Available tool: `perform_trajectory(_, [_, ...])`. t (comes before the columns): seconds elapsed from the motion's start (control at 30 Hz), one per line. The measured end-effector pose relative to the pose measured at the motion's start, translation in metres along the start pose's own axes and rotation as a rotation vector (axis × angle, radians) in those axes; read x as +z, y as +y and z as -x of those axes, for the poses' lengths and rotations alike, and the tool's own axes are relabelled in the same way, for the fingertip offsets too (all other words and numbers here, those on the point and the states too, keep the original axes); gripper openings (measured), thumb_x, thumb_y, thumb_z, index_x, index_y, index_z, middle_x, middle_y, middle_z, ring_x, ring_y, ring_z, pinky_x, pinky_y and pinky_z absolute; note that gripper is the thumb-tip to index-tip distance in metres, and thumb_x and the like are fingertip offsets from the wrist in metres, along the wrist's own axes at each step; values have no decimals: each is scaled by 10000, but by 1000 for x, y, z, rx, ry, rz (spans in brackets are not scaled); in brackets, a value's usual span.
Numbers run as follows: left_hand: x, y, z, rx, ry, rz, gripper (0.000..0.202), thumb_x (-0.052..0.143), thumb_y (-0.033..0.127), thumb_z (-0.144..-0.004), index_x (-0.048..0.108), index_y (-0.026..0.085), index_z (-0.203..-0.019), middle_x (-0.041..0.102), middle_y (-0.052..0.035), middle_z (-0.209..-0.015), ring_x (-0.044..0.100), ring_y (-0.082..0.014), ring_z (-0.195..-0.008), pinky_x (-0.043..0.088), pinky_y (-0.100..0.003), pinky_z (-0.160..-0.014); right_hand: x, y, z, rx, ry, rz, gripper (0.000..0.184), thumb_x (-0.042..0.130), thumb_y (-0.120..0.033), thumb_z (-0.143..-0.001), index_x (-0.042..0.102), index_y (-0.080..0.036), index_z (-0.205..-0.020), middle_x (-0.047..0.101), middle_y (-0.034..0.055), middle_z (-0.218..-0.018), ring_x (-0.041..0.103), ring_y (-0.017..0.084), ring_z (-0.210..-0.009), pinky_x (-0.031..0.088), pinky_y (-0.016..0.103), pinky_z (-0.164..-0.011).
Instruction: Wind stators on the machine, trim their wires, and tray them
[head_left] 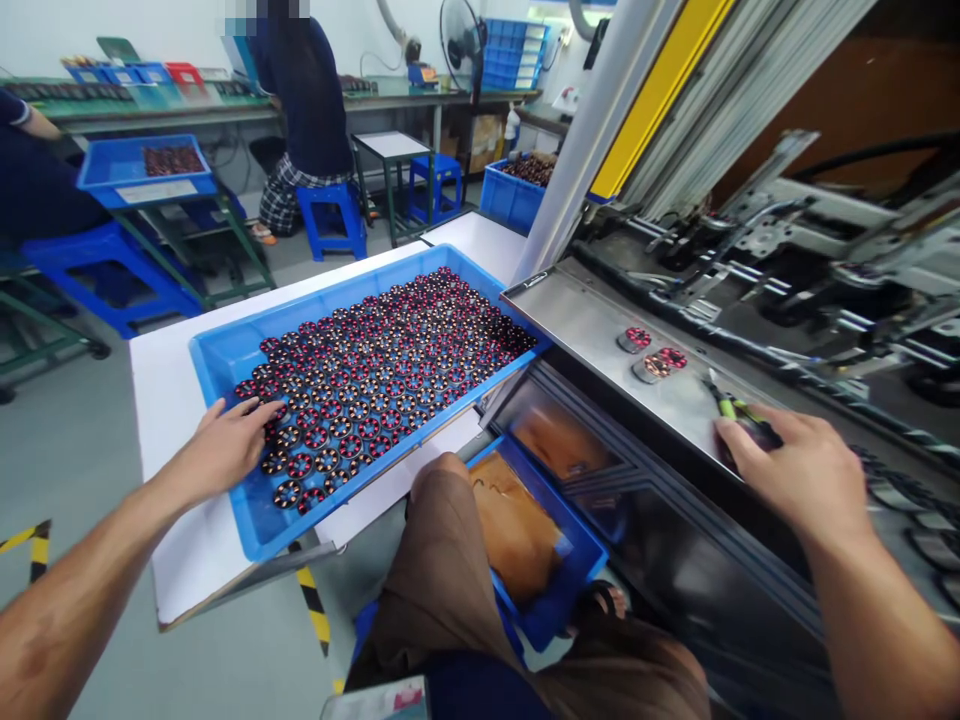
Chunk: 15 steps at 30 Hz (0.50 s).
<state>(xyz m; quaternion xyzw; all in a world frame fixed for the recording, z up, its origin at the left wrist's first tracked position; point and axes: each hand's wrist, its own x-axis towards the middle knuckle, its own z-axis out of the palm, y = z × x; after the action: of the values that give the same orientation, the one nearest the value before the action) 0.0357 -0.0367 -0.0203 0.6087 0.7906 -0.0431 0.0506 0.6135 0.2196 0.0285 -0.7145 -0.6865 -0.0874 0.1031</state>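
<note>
My left hand (229, 445) rests at the near left of a blue tray (247, 535), fingers apart, their tips against small round motor stators (360, 405). Those stators have black rims with red or copper-coloured windings and lie in rows over most of the tray. Whether one is between the fingertips I cannot tell. Closed around small green-handled pliers (726, 407) is my right hand (802, 475), above a metal ledge (600, 320) of the machine. The pliers' jaws point away from me. Just left of them, three stators (652, 366) sit close together on the ledge.
Machine arms and tubing (780, 240) fill the right side behind a yellow-edged post (652, 100). Below the ledge is a blue bin (555, 620) with brown cardboard. Two people work at a far bench (187, 118). Another blue crate (506, 195) holds parts.
</note>
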Motion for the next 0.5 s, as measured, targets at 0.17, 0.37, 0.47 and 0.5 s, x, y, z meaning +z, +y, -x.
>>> perform_trajectory(0.17, [-2,12,15,-18,52,25,562,254,245,-879,501,42,-1341,655,-163,-1286,441,-345,-1354,273,-571,-1117,-1,-2,1,8,-10,-10,701,425,-532,-734,669,-55,-1186,644,212,-1227,544,326,-1229,417,411,-1067])
perform_trajectory(0.37, [3,34,38,38,40,82,523,310,210,-880,471,110,-1367,689,-99,-1253,458,-295,-1352,250,-542,-1160,2,7,-1,12,-6,-5,694,401,-592,-723,677,-118,-1148,640,205,-1219,540,343,-1221,443,457,-1022])
perform_trajectory(0.47, [8,37,45,72,52,135,503,314,229,-897,470,117,-1362,714,-99,-1196,477,-298,-1333,242,-555,-1163,13,20,-7,-21,18,13,580,442,-606,-727,683,-205,-1070,663,172,-1164,562,364,-1172,482,497,-939])
perform_trajectory(0.5, [9,38,47,87,58,159,494,316,232,-901,472,122,-1357,723,-96,-1173,494,-295,-1316,242,-558,-1164,18,24,-9,-34,46,23,537,457,-607,-732,683,-232,-1043,676,157,-1130,578,364,-1141,498,497,-900])
